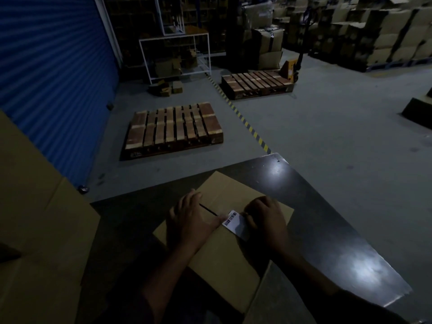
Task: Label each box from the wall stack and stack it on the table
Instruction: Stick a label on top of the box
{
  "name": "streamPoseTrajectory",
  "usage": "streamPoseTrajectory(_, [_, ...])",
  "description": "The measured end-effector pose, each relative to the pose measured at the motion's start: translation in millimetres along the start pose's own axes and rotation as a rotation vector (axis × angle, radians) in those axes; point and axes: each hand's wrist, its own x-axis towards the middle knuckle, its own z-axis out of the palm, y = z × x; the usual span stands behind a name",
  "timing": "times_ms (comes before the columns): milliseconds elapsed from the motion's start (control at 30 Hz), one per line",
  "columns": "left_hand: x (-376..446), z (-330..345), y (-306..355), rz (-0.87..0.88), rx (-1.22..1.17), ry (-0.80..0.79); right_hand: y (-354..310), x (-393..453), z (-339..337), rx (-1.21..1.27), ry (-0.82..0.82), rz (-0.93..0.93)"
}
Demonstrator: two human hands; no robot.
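A cardboard box (pixel 224 232) is lying closed on the dark worktop (pixel 327 230) in the lower middle of the frame. A white barcode label (pixel 235 222) is sitting on its top, over the seam between the flaps. The left hand (pixel 190 220) is resting flat and spread on the lid, its thumb reaching toward the label's left edge, holding nothing. The right hand (pixel 266 218) is pressing curled fingers along the label's right side, apparently smoothing it down; whether it is pinching a backing strip I cannot tell. The box is looking light and stiff, though its flaps will probably give under hard pressure, so it is best gripped by two opposite side walls. More cardboard (pixel 39 230) is filling the lower left of the frame.
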Motion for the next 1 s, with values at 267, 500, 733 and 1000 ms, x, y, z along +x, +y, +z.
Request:
streamPoseTrajectory(267, [-2, -1, 6, -0.089, 0.008, 0.028, -10, -68, 11, -0.021, 0.221, 0.166])
streamPoseTrajectory(500, [-14, -8, -15, -0.284, -0.053, -0.032, 8, -9, -8, 0.085, -0.114, -0.065])
streamPoseTrajectory(733, [-10, -7, -12, -0.238, -0.145, -0.038, -1, 16, -10, -0.047, -0.181, -0.122])
streamPoseTrajectory(1000, [-13, 4, 0, -0.155, -0.077, -0.001, -7, 10, -4, -0.107, -0.091, -0.205])
